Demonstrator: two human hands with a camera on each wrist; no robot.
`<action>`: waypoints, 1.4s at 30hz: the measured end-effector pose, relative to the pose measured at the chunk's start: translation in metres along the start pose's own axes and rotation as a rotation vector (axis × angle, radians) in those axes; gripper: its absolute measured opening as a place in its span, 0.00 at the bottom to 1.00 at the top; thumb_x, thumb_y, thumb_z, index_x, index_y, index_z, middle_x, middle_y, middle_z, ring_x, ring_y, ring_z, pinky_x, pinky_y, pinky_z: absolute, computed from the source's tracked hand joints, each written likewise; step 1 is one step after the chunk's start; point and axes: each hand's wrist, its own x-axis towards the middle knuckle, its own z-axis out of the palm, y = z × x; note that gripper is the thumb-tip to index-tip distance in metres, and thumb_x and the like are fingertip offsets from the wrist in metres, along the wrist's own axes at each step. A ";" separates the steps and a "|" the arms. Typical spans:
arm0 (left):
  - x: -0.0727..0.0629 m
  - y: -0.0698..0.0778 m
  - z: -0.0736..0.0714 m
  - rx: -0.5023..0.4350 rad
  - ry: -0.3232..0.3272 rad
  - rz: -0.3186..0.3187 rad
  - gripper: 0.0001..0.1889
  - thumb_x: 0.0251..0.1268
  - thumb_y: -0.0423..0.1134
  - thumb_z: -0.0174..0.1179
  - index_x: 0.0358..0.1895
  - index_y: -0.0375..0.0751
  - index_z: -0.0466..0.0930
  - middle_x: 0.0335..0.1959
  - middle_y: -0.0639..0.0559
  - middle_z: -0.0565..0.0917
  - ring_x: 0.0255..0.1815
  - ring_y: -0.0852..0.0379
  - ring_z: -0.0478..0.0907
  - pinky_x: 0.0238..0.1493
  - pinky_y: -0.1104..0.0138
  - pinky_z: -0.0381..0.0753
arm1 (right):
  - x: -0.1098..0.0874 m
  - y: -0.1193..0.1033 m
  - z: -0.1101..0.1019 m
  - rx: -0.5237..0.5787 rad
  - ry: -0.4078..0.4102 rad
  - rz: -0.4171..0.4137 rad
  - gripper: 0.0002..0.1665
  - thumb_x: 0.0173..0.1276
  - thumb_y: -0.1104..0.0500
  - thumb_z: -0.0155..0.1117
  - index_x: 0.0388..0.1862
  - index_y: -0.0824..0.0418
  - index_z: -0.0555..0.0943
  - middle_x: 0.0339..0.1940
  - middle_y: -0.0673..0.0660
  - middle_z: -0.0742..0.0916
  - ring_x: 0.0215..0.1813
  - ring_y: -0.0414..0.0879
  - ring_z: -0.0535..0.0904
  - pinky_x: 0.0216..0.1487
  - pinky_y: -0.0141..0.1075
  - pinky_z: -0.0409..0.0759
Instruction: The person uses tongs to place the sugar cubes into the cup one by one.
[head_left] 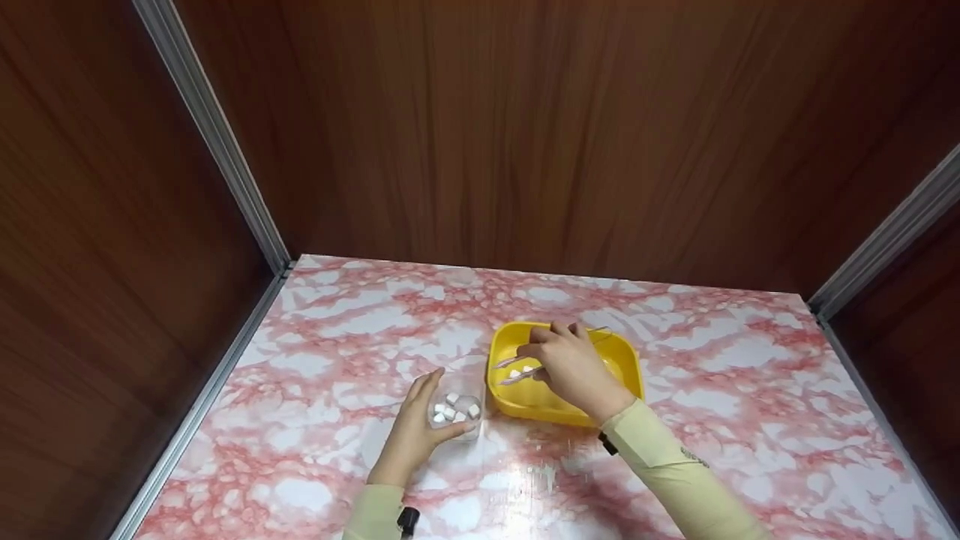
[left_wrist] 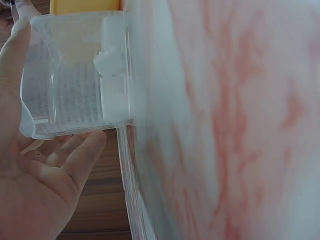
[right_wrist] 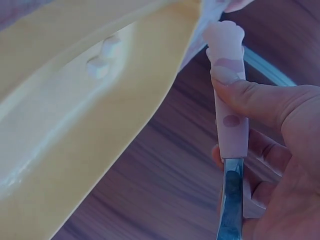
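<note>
My left hand (head_left: 411, 431) holds a clear plastic container (left_wrist: 75, 95) at its sides, thumb on one side and fingers on the other. Several small white cubes (head_left: 450, 414) lie on its bottom. Just right of it stands a yellow basin (head_left: 544, 411). Over the basin, my right hand (head_left: 576, 371) grips metal tongs with pink paw-shaped ends (right_wrist: 231, 137), thumb pressing one arm. The two pink tips stand apart in the head view. A few white cubes (right_wrist: 97, 67) lie on the basin floor near the tips; the tongs do not visibly touch them.
Both containers stand on a table (head_left: 315, 480) with a red-and-white marbled top. Brown wood-grain panels (head_left: 480, 135) rise at the back and both sides, with metal strips (head_left: 217, 135) at the corners.
</note>
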 end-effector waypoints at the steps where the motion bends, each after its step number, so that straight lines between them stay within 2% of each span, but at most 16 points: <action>1: 0.000 0.000 0.000 0.000 0.000 0.001 0.54 0.42 0.62 0.71 0.74 0.47 0.57 0.70 0.49 0.60 0.69 0.44 0.60 0.66 0.49 0.63 | 0.000 0.001 0.000 0.003 -0.003 0.006 0.22 0.48 0.57 0.79 0.45 0.48 0.87 0.39 0.48 0.82 0.42 0.49 0.70 0.43 0.46 0.67; 16: -0.001 -0.001 0.000 0.000 0.008 0.005 0.54 0.40 0.62 0.71 0.74 0.50 0.57 0.70 0.48 0.61 0.69 0.43 0.59 0.66 0.49 0.62 | -0.002 0.019 0.004 0.001 -0.044 0.080 0.23 0.46 0.58 0.81 0.44 0.48 0.88 0.37 0.48 0.80 0.42 0.49 0.70 0.43 0.48 0.68; 21: -0.001 -0.001 0.000 -0.002 0.001 -0.003 0.54 0.41 0.62 0.71 0.74 0.51 0.57 0.70 0.48 0.60 0.69 0.43 0.59 0.66 0.49 0.63 | -0.002 0.025 0.009 -0.018 -0.041 0.082 0.22 0.46 0.58 0.81 0.43 0.47 0.88 0.37 0.49 0.81 0.43 0.50 0.71 0.43 0.49 0.69; 29: 0.000 -0.001 0.000 0.011 0.000 0.020 0.54 0.42 0.63 0.70 0.74 0.48 0.56 0.70 0.46 0.61 0.69 0.42 0.60 0.65 0.48 0.63 | -0.003 0.034 0.018 -0.051 -0.056 0.082 0.21 0.45 0.59 0.81 0.42 0.47 0.88 0.36 0.49 0.80 0.43 0.51 0.70 0.41 0.49 0.68; 42: 0.000 -0.001 0.000 0.004 0.006 0.020 0.53 0.41 0.63 0.70 0.74 0.48 0.57 0.70 0.46 0.61 0.68 0.42 0.60 0.65 0.48 0.63 | -0.002 0.038 0.026 -0.072 -0.072 0.083 0.21 0.45 0.61 0.81 0.41 0.48 0.88 0.36 0.50 0.80 0.43 0.53 0.72 0.41 0.51 0.69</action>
